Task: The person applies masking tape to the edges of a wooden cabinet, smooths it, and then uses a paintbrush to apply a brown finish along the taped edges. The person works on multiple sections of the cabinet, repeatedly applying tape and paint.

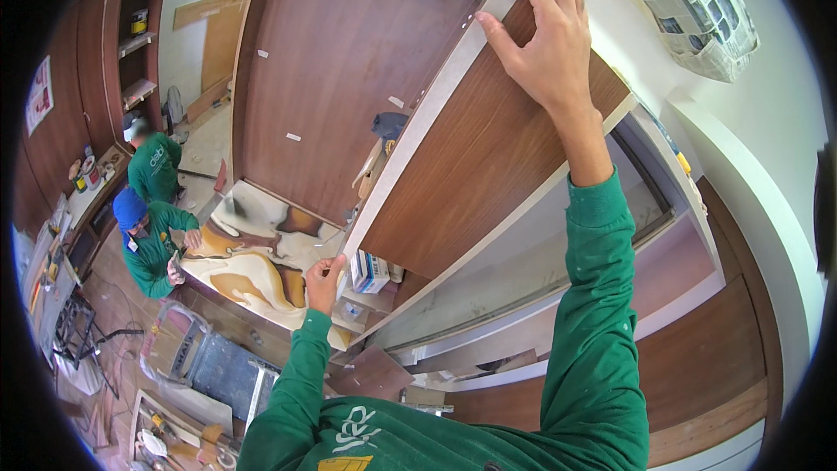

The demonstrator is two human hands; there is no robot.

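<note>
A brown wood-grain panel (466, 148) with a pale edge strip (418, 131) slants from the upper middle down toward the centre. My right hand (551, 48), arm raised, grips the panel's upper corner, its thumb on the strip and its fingers over the top. Lower down, my left hand (323, 285) has its thumb and fingers closed at the bottom end of the strip. What lies under the left fingertips is too small to make out. Beside the panel, on the right, runs a pale cabinet frame (523, 249) with a recess.
Two people in green work at the left, one (153, 240) beside a brown-and-cream patterned table (248, 257). A stepladder (222, 371) stands below them. A large brown panel (340, 61) rises behind. A newspaper-covered object (689, 13) hangs at upper right. Tools fill a tray (166, 436) at lower left.
</note>
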